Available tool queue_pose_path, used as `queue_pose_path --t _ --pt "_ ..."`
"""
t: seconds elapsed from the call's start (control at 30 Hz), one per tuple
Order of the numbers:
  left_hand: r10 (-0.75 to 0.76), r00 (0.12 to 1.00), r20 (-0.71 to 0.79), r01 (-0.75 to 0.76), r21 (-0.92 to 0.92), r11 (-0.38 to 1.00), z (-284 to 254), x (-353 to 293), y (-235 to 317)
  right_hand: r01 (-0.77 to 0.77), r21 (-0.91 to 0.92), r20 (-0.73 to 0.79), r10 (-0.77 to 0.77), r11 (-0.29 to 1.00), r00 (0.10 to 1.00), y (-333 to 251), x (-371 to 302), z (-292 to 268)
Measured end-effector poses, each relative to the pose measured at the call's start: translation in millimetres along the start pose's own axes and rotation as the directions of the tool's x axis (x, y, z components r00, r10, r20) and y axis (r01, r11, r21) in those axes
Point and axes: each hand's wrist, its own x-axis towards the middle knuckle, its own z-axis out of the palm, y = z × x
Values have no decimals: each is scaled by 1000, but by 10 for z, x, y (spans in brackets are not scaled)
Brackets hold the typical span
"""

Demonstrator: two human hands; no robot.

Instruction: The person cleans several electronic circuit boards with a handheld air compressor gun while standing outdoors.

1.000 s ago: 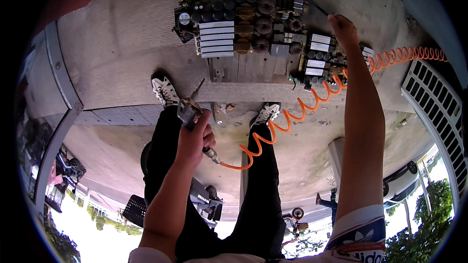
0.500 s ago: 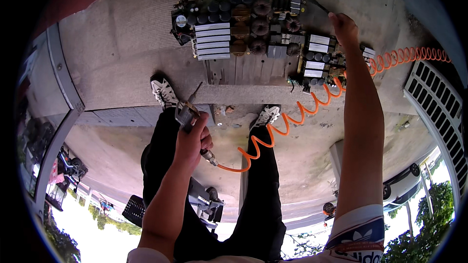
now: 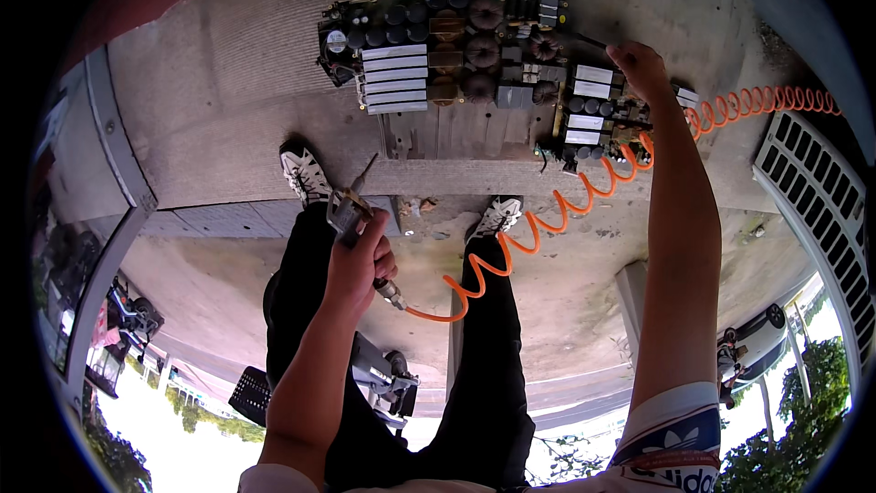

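Note:
My left hand [image 3: 362,260] is closed around an air blow gun [image 3: 349,217], its thin nozzle pointing up and away. An orange coiled air hose [image 3: 525,242] runs from its handle fitting off to the right. My right hand [image 3: 641,69] grips a thin dark stick-like tool [image 3: 587,39], whose kind I cannot make out. The tool's far end reaches the right edge of a large circuit board [image 3: 447,59] with capacitors, copper coils and silver heat sinks. Beneath the right forearm lies a smaller circuit board [image 3: 591,114], partly hidden by the arm and hose.
The boards lie on a concrete floor [image 3: 228,82], just beyond my shoes [image 3: 306,173]. A slotted metal panel [image 3: 812,173] leans at the right. On the left stands a grey-framed glass panel [image 3: 114,128]. A white car [image 3: 757,347] is parked behind.
My right hand has moved slightly nearer, and the dark tool has swung down toward the large board's right edge. My left hand holds the blow gun almost unmoved.

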Motion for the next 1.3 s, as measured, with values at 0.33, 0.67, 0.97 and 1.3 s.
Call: queue_pose_path --t 0.33,0.67,0.97,1.3 --pt "11 1000 -13 -11 13 1000 -25 8 -24 73 -142 65 -64 987 996 54 -2 -98" --pt "10 1000 -13 -10 11 1000 -12 20 -60 39 -38 -119 -43 999 992 41 40 44" --pt "17 1000 4 -17 17 1000 3 15 -65 90 -13 -148 -91 996 985 16 -7 23" --pt "24 1000 12 -24 12 1000 -4 8 -51 -19 -77 -117 10 997 993 -89 -228 5"
